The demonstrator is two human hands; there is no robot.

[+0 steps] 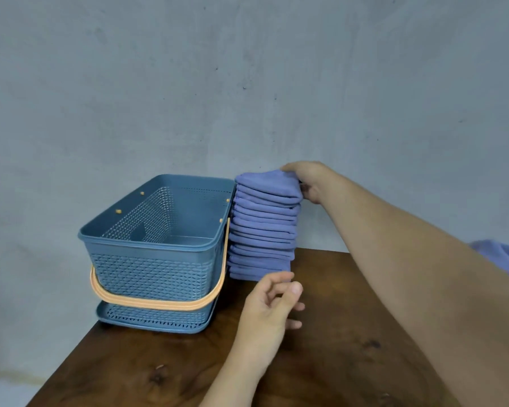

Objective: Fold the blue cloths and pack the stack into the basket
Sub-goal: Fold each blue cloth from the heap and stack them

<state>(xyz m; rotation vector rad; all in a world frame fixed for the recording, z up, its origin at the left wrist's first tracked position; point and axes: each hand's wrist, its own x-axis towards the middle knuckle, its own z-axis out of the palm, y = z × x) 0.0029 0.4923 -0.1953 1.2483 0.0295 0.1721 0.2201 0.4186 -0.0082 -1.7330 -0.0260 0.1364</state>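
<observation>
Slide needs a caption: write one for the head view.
Right hand grips the top of a stack of folded blue cloths beside an empty blue basket; left hand hovers by the stack's base.

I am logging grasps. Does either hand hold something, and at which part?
The right hand grips the stack of folded cloths at its top right edge. The left hand holds nothing; its fingers are loosely curled near the stack's base.
</observation>
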